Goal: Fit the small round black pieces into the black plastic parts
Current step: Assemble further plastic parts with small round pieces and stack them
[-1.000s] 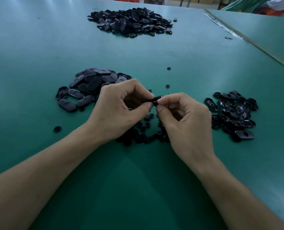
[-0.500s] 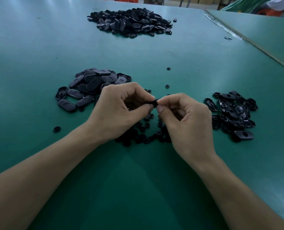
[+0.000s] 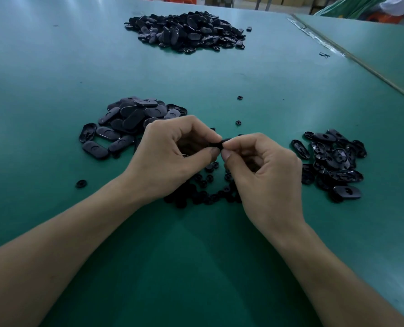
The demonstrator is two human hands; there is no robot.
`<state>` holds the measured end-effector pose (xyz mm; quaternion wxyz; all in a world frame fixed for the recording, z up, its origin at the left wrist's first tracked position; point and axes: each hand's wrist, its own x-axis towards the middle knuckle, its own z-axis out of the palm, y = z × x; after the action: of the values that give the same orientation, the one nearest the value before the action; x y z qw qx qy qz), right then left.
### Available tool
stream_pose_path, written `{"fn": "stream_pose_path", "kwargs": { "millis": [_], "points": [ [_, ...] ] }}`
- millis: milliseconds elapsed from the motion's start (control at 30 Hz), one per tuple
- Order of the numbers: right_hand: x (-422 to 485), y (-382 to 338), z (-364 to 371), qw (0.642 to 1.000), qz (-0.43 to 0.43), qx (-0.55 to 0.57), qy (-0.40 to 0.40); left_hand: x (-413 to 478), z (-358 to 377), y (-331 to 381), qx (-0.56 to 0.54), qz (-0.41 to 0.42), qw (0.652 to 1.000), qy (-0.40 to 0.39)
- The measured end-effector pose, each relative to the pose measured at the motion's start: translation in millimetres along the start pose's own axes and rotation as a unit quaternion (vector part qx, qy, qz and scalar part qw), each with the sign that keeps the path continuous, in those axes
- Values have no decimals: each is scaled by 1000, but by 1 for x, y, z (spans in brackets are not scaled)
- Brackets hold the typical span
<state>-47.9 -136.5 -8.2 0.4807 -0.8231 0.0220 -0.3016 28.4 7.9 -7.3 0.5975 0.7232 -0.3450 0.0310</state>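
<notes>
You're at a factory assembly bench: a wide green worktable (image 3: pixel 220 74), identical black plastic parts (image 3: pixel 184 31) heaped in bulk piles, a second table (image 3: pixel 373 50) butted alongside.

Black plastic part (image 3: pixel 222 143) held aloft, round pieces (image 3: pixel 202 184) scattered below, left pile (image 3: pixel 130 116), right pile (image 3: pixel 333 159), far pile (image 3: pixel 187 29)

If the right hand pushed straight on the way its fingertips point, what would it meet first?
The black part that the right hand pinches; just beyond it, likely the left hand, which grips the same part.
</notes>
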Motion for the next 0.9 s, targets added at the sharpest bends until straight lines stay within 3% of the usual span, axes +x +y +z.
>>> {"fn": "stream_pose_path", "kwargs": {
  "millis": [600, 767, 900],
  "points": [
    [-2, 0, 0, 999, -38, -12, -23, 1, -2, -3, -14, -6, 1000, 20],
    [4, 1, -8, 999, -36, -22, -4, 0, -1, 1, -18, -17, 1000, -7],
    [5, 3, -10, 998, -11, -8, -57, 0, -1, 2, -13, -17, 999, -27]
  ]
}}
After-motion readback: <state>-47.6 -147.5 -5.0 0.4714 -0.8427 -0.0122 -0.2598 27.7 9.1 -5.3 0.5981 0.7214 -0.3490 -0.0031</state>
